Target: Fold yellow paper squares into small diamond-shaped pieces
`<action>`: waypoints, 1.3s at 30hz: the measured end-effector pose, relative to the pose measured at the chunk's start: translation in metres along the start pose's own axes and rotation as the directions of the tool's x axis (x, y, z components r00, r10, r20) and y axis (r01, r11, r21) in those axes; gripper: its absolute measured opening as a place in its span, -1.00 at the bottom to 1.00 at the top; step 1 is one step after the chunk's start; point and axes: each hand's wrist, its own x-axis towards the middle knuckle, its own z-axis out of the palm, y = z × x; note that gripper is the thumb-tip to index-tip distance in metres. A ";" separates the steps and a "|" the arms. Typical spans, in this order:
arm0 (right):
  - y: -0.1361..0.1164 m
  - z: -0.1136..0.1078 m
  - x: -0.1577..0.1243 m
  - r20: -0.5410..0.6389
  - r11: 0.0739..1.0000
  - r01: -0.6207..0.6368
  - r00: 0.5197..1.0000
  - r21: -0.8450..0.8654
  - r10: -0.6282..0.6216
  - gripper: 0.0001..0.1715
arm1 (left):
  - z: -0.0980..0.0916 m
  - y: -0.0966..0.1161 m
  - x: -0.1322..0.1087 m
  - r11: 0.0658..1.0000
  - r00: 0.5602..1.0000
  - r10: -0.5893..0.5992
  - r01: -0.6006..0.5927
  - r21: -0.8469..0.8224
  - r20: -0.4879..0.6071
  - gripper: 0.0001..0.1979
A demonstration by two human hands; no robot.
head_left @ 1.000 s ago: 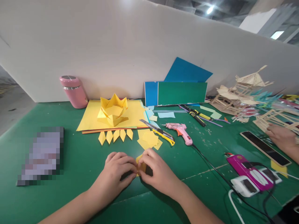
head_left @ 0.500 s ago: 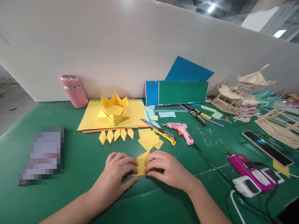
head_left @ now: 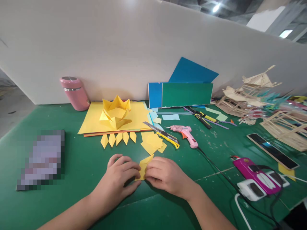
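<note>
A small yellow paper piece (head_left: pixel 143 166) lies on the green table between my hands, its top edge folded over to a point at the upper right. My left hand (head_left: pixel 123 174) curls over its left edge, fingertips and thumb on the paper. On the other side my right hand (head_left: pixel 165 175) grips it with thumb and fingers together, covering the right edge. Just beyond are loose yellow paper squares (head_left: pixel 151 142). To their left several folded yellow diamonds (head_left: pixel 112 140) lie in a row. A folded yellow paper crown (head_left: pixel 117 123) stands on the stacked yellow sheets (head_left: pixel 91 123).
A yellow utility knife (head_left: pixel 168 138) and a pink glue gun (head_left: pixel 184 130) lie beyond my right hand. The gun's black cord runs toward a magenta power strip (head_left: pixel 266 180). Further right are a phone (head_left: pixel 272 150) and wooden stick models (head_left: pixel 240 99). A pink flask (head_left: pixel 76 95) stands back left.
My right hand has moved slightly left and closed further over the paper's right side. The left hand keeps its hold. The whole view has shifted a little.
</note>
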 end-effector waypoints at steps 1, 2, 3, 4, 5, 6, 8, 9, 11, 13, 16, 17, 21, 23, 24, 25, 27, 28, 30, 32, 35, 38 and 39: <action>-0.001 0.002 0.001 -0.004 1.000 0.001 1.000 -0.007 -0.001 -0.76 | 0.001 0.000 0.000 1.000 1.000 0.002 -0.002 -0.006 -0.020 -0.91; -0.001 0.004 0.001 -0.007 1.000 0.000 1.000 -0.012 -0.001 -0.76 | 0.002 0.000 0.000 1.000 0.999 0.006 -0.006 -0.013 -0.039 -0.89; -0.001 0.005 0.002 -0.009 1.000 -0.002 1.000 -0.014 0.002 -0.76 | 0.002 0.000 0.000 1.000 0.998 0.010 -0.011 -0.018 -0.057 -0.86; -0.002 0.006 0.002 -0.012 1.000 -0.005 1.000 -0.013 0.005 -0.76 | 0.003 0.000 0.000 1.000 0.997 0.018 -0.020 -0.023 -0.070 -0.84; -0.002 0.007 0.002 -0.013 1.000 -0.009 1.000 -0.008 0.009 -0.75 | 0.004 0.001 0.000 0.999 0.996 0.028 -0.030 -0.027 -0.080 -0.81; -0.002 0.007 0.002 -0.011 1.000 -0.013 1.000 0.003 0.013 -0.75 | 0.004 0.001 0.000 0.999 0.996 0.038 -0.041 -0.030 -0.085 -0.79; -0.002 0.006 0.001 -0.011 0.998 -0.025 1.000 0.051 0.026 -0.75 | 0.004 0.002 0.000 0.998 0.995 0.045 -0.049 -0.045 -0.087 -0.77; -0.002 0.005 0.000 -0.010 0.995 -0.038 0.999 0.088 0.039 -0.78 | 0.004 0.002 0.001 0.997 0.996 0.041 -0.046 -0.054 -0.084 -0.77; -0.002 0.003 0.000 -0.003 0.985 -0.073 0.997 0.158 0.074 -0.87 | 0.003 0.002 0.001 0.998 0.997 0.021 -0.026 -0.063 -0.069 -0.79; -0.003 0.003 0.000 0.000 0.974 -0.117 0.993 0.196 0.120 -0.91 | 0.001 0.001 0.002 0.998 0.999 0.006 -0.009 -0.056 -0.047 -0.81; -0.005 0.004 0.003 -0.019 0.959 -0.185 0.981 0.214 0.193 -0.87 | 0.000 0.000 0.004 0.999 1.000 0.000 -0.001 -0.050 -0.019 -0.85; -0.006 0.005 0.004 -0.024 0.953 -0.209 0.975 0.219 0.219 -0.89 | 0.000 -0.001 0.004 0.998 1.000 -0.007 0.006 -0.058 -0.013 -0.87; -0.009 0.006 0.006 -0.014 0.933 -0.278 0.957 0.227 0.288 -0.87 | -0.001 -0.003 0.005 0.992 0.997 -0.067 0.069 -0.106 0.023 -0.92; -0.010 0.007 0.007 -0.014 0.928 -0.296 0.952 0.226 0.306 -0.87 | -0.001 -0.003 0.006 0.989 0.995 -0.093 0.096 -0.117 0.030 -0.91; -0.010 0.007 0.007 -0.013 0.926 -0.303 0.949 0.227 0.314 -0.87 | -0.001 -0.003 0.006 0.987 0.994 -0.103 0.106 -0.118 0.029 -0.91; -0.010 0.007 0.007 -0.012 0.922 -0.311 0.947 0.231 0.322 -0.87 | -0.001 -0.003 0.005 0.986 0.993 -0.113 0.115 -0.118 0.027 -0.90; -0.009 0.008 0.006 -0.009 0.914 -0.324 0.942 0.242 0.336 -0.87 | -0.001 -0.003 0.005 0.985 0.991 -0.128 0.132 -0.116 0.035 -0.90; -0.009 0.008 0.006 -0.011 0.912 -0.329 0.940 0.247 0.342 -0.87 | -0.001 -0.003 0.005 0.984 0.990 -0.135 0.139 -0.114 0.040 -0.90; -0.009 0.009 0.006 -0.016 0.908 -0.336 0.936 0.249 0.351 -0.87 | -0.001 -0.002 0.005 0.983 0.988 -0.142 0.147 -0.113 0.052 -0.91; -0.008 0.010 0.006 -0.017 0.908 -0.340 0.935 0.246 0.355 -0.87 | -0.001 -0.002 0.005 0.985 0.990 -0.132 0.137 -0.108 0.056 -0.91; -0.008 0.011 0.005 -0.014 0.908 -0.340 0.935 0.243 0.354 -0.86 | -0.001 -0.002 0.005 0.996 0.997 -0.053 0.057 -0.070 0.056 -0.87; -0.009 0.012 0.006 -0.018 0.909 -0.339 0.935 0.241 0.353 -0.85 | 0.000 -0.001 0.003 0.999 0.999 0.034 -0.034 -0.029 0.008 -0.81; -0.009 0.012 0.006 -0.020 0.908 -0.340 0.934 0.243 0.355 -0.85 | 0.000 0.000 0.002 0.998 0.998 0.053 -0.054 -0.023 -0.016 -0.78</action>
